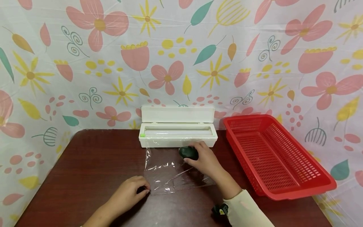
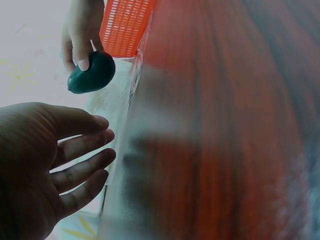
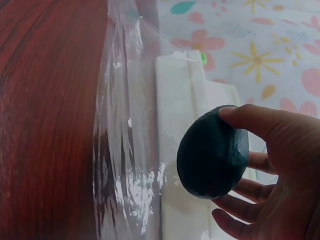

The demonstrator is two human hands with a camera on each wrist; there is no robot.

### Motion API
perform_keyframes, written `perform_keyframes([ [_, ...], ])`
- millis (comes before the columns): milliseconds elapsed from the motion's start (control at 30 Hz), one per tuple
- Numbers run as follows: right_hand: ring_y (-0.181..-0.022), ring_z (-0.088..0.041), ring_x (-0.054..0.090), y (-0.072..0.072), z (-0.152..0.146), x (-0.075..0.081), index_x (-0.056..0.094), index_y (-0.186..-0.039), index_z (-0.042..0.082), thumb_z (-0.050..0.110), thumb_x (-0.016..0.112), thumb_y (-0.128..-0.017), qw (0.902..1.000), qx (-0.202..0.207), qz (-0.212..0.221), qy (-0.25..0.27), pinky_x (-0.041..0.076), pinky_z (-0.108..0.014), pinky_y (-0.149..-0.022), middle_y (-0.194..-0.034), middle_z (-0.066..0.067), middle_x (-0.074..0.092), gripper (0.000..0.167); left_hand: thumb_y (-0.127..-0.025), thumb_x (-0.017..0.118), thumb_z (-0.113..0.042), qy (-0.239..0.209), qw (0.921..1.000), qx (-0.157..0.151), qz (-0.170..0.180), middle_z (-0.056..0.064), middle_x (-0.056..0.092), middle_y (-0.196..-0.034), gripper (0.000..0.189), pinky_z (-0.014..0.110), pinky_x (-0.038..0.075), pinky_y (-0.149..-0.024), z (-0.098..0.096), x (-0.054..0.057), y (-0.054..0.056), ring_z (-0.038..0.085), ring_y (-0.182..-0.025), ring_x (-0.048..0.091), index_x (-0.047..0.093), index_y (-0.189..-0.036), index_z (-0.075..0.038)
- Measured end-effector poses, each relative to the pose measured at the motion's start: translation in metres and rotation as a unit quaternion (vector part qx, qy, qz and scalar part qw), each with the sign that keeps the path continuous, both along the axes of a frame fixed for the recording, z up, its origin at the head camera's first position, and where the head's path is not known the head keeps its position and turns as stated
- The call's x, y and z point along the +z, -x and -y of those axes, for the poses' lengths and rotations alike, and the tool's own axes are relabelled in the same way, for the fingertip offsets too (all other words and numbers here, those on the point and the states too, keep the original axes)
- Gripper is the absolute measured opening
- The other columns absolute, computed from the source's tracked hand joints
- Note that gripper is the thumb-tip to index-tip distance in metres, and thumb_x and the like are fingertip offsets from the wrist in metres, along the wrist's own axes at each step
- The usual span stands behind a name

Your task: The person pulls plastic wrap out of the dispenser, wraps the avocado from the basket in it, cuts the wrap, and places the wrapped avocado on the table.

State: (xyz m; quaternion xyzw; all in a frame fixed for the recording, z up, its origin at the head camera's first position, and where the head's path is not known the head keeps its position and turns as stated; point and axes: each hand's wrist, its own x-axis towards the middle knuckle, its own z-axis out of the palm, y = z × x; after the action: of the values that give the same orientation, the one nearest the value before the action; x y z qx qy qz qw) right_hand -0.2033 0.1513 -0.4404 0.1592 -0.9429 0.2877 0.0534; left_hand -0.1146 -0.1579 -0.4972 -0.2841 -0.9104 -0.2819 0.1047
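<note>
The fingers of the right hand [image 1: 206, 160] grasped the dark green fruit [image 1: 187, 153] above the clear film [image 1: 159, 174], those of the left hand [image 1: 129, 190] lay loose and empty near the film's edge, and good placement likely required wrinkle-free film.

left hand [image 1: 129, 192] relaxed, fingers [image 2: 85, 166] slightly apart; right hand [image 1: 205, 159] (forearm [image 1: 229, 185] slanting inward) curled in grip

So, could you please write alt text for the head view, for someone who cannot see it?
A person's right hand holds a dark green, avocado-like object before an open white box, from which clear film stretches over a dark wood table. The left hand is beside the film's near left corner; a red basket sits at right, before a floral backdrop.
</note>
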Motion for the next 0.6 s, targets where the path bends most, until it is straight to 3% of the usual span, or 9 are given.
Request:
perform_keyframes([
  [267,-0.108,-0.033,0.063,0.003,0.014,-0.009,0.063,-0.131,0.015,0.037,0.084,-0.081,0.9988,-0.006,-0.008,-0.047,0.050,-0.049,-0.089,-0.126,-0.010,0.060,0.058,-0.082,0.081,-0.011,-0.002,0.9999,0.001,-0.011,-0.016,0.067,-0.086,0.017,0.030,0.056,-0.079,0.001,0.000,0.001,0.004,-0.086,0.063,0.070,-0.084,-0.024],
  [600,-0.116,-0.031,0.061,0.011,0.026,-0.017,0.065,-0.128,0.013,0.036,0.085,-0.081,0.9974,0.003,-0.029,-0.066,0.047,-0.052,-0.095,-0.126,-0.011,0.061,0.056,-0.082,0.081,-0.011,-0.004,0.9998,-0.002,-0.020,-0.015,0.068,-0.087,0.017,0.030,0.056,-0.080,0.001,-0.001,0.003,0.005,-0.087,0.063,0.070,-0.084,-0.023],
])
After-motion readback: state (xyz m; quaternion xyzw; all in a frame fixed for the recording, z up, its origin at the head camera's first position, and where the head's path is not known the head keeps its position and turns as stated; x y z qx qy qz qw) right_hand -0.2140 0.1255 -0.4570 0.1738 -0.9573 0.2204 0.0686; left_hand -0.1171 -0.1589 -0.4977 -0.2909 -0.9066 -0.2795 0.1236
